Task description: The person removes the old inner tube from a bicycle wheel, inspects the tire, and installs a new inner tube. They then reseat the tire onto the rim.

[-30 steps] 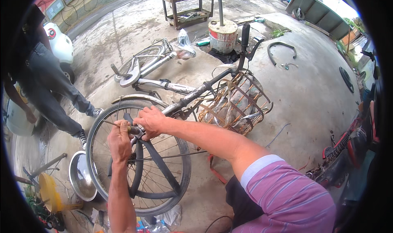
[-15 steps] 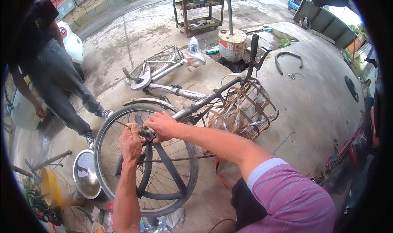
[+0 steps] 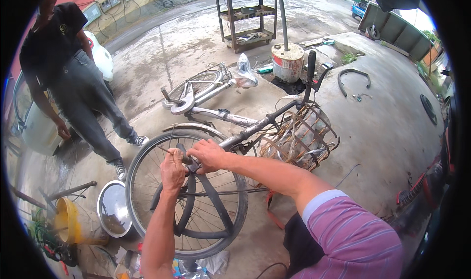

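A bicycle lies on its side on the concrete, its wheel (image 3: 244, 200) in front of me and its rusty wire basket (image 3: 327, 127) to the right. A black inner tube (image 3: 212, 203) hangs loose across the spokes. My left hand (image 3: 173, 170) is closed around a thin rod-like tool (image 3: 164, 150), whose shaft points up and left. Just right of it, my right hand (image 3: 208, 155) grips a bunched part of the tube. A short dark olive cylinder (image 3: 187, 160) shows between the hands; whether it is the tool's handle I cannot tell.
A person (image 3: 88, 83) stands at the left beside a white vehicle. Near the wheel are a metal basin (image 3: 100, 205) of water and a yellow bucket (image 3: 68, 220). Farther off stand a concrete-filled pail with a pole (image 3: 288, 65) and a shelf cart (image 3: 248, 13). A curved strip (image 3: 342, 83) lies right.
The whole view has shifted, so the scene sits farther right and slightly lower. Both hands keep their grips at the same part of the wheel.
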Motion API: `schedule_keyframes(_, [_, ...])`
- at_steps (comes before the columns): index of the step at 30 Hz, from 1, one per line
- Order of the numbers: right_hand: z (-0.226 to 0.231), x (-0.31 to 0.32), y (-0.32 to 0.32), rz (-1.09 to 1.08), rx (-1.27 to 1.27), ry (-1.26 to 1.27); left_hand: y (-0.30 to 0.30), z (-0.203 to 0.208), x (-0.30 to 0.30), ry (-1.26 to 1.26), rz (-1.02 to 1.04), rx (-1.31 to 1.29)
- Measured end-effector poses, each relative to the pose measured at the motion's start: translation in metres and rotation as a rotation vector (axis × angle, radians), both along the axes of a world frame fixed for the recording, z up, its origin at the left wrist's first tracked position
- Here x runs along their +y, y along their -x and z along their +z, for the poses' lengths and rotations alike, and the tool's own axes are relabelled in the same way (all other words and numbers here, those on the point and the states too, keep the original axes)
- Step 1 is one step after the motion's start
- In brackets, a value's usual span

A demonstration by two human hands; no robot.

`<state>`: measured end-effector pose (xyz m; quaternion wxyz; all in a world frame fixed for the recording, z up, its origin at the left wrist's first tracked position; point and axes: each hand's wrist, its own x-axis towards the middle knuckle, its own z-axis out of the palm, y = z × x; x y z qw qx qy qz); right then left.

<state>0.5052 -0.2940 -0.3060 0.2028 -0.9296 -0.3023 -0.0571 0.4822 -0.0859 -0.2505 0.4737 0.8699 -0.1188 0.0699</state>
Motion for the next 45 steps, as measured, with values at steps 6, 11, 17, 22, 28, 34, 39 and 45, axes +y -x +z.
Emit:
schedule_keyframes(6, [0.009,-0.001,0.007,-0.018,0.012,-0.017,0.011,0.067,0.049,0.314,0.036,0.052])
schedule_keyframes(11, [0.010,0.000,0.010,0.001,0.075,-0.056,0.057,0.081,0.173,0.201,0.174,0.081])
schedule_keyframes(17, [0.036,0.027,0.016,-0.058,0.598,-0.609,0.161,0.051,0.357,0.017,0.663,0.236])
schedule_keyframes(22, [0.042,0.064,0.028,-0.183,0.964,-0.840,0.249,-0.055,0.426,-0.301,0.615,0.829])
schedule_keyframes(28, [0.079,0.052,0.048,-0.080,1.097,-0.986,0.283,-0.151,0.337,-0.813,0.039,1.408])
schedule_keyframes(34, [0.133,0.048,0.057,0.251,1.087,-1.055,0.223,-0.127,0.361,0.070,0.487,1.003])
schedule_keyframes(39, [0.157,0.056,0.068,0.330,1.058,-0.955,0.196,-0.128,0.326,0.111,0.552,0.755])
schedule_keyframes(45, [0.175,0.053,0.072,0.345,0.885,-1.012,0.241,-0.119,0.315,0.377,0.292,1.075])
